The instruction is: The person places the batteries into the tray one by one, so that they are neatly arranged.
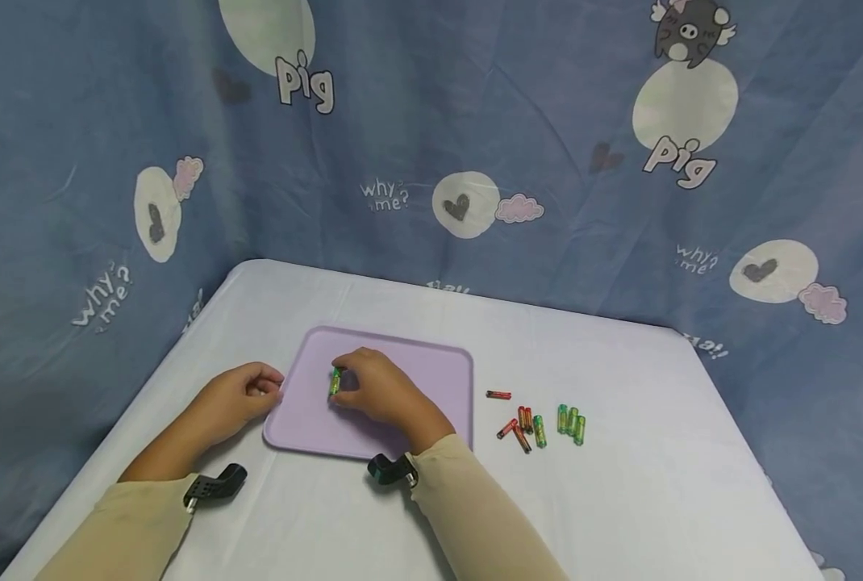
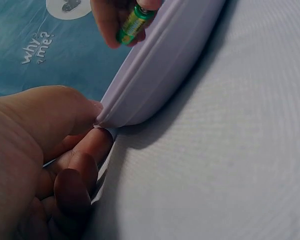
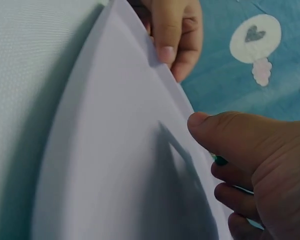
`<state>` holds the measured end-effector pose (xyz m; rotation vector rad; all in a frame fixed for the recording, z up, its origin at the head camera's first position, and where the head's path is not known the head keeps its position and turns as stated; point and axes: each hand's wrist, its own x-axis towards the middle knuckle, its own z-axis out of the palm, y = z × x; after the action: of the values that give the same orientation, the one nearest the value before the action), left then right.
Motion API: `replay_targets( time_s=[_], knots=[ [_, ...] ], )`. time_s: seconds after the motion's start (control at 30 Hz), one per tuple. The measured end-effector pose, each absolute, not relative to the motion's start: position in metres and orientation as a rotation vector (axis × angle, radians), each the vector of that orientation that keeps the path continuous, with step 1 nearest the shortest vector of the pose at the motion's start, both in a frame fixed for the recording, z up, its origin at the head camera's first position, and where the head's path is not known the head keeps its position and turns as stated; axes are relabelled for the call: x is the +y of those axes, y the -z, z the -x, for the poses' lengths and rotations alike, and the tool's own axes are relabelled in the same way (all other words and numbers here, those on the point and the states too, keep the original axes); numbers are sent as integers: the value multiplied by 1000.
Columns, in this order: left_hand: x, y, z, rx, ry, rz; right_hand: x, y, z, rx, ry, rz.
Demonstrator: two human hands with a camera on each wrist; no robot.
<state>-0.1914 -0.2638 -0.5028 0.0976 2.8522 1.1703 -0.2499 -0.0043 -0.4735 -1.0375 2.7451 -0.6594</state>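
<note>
My right hand (image 1: pixel 377 389) is over the left half of a lilac tray (image 1: pixel 431 367), pinching a green battery (image 1: pixel 335 382) by its ends between thumb and fingers. The left wrist view shows this battery (image 2: pixel 134 25) above the tray's rim. In the right wrist view my right hand (image 3: pixel 255 145) hides nearly all of the battery. At the tray's left edge, my left hand (image 1: pixel 235 395) pinches the rim; the left wrist view has its thumb on top and a finger beneath.
Right of the tray, several red-and-black batteries (image 1: pixel 499 394) and several green batteries (image 1: pixel 562 419) lie loose on the white tablecloth (image 1: pixel 656 484). A blue patterned curtain (image 1: pixel 373 266) hangs behind the table. Each wrist carries a black camera mount (image 1: pixel 217 484).
</note>
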Motion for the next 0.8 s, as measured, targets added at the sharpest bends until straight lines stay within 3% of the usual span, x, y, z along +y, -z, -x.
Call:
replay_targets(
  time_s=[0.8],
  knots=[
    [-263,503,191,2865,-1160,-123,-39,475,246,2800,428,1088]
  ],
)
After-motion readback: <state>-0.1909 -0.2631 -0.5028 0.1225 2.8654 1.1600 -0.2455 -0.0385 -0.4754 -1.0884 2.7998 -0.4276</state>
